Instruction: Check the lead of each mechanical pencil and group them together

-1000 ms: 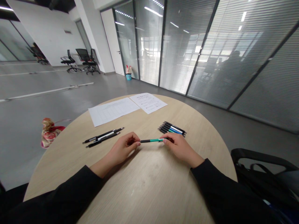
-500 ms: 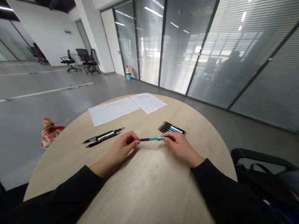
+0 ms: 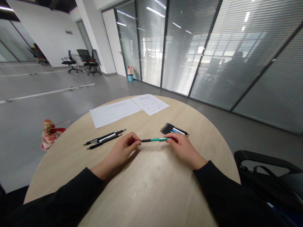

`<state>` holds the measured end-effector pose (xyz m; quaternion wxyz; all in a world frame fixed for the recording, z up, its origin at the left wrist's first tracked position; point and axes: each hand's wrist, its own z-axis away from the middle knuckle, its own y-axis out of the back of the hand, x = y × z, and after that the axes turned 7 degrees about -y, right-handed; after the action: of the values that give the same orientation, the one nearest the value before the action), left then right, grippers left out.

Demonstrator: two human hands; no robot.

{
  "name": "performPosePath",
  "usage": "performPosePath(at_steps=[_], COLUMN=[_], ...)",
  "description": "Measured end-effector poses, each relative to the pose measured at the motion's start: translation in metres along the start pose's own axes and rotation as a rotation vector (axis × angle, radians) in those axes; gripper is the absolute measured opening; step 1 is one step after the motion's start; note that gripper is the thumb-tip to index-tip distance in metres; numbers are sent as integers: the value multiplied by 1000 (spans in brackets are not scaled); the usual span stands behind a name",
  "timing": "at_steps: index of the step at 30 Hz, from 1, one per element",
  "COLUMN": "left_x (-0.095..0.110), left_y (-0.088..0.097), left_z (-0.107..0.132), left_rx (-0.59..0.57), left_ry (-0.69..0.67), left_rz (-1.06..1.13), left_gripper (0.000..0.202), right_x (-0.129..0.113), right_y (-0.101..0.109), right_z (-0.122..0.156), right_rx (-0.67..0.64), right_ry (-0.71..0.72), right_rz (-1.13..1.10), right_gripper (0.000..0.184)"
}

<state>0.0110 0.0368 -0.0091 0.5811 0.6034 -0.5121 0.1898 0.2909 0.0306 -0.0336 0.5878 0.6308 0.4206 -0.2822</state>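
A green and black pen [image 3: 153,140] is held level just above the round wooden table [image 3: 151,186], one end in each hand. My left hand [image 3: 125,149] pinches its black tip end. My right hand [image 3: 181,147] pinches the other end with closed fingers. Just behind my right hand lies a bundle of several pens [image 3: 175,129], black, blue and green. Two black pens [image 3: 104,138] lie side by side to the left of my left hand.
Two printed sheets [image 3: 129,108] lie at the table's far edge. A black chair with a bag [image 3: 267,176] stands close on the right. A red patterned bag [image 3: 50,133] sits on the floor at left. Glass partitions stand behind.
Both hands have lifted the green pen slightly and carried it a little away from me, toward the pen bundle. Grip on both ends is unchanged.
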Motion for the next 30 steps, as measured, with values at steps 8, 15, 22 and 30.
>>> performPosePath(at_steps=[8, 15, 22, 30], left_x=[4, 0, -1, -2], left_y=[1, 1, 1, 1], left_z=[0, 1, 0, 0], left_rx=[18, 14, 10, 18], left_ry=[-4, -6, -9, -23], left_rz=[-25, -19, -32, -66], left_gripper=[18, 18, 17, 18], right_x=[3, 3, 4, 3], right_y=[0, 0, -1, 0], right_z=[-1, -1, -1, 0], right_rx=[19, 33, 54, 57], right_ry=[2, 2, 17, 27], right_rz=[-23, -22, -28, -15], right_gripper=[24, 24, 25, 27])
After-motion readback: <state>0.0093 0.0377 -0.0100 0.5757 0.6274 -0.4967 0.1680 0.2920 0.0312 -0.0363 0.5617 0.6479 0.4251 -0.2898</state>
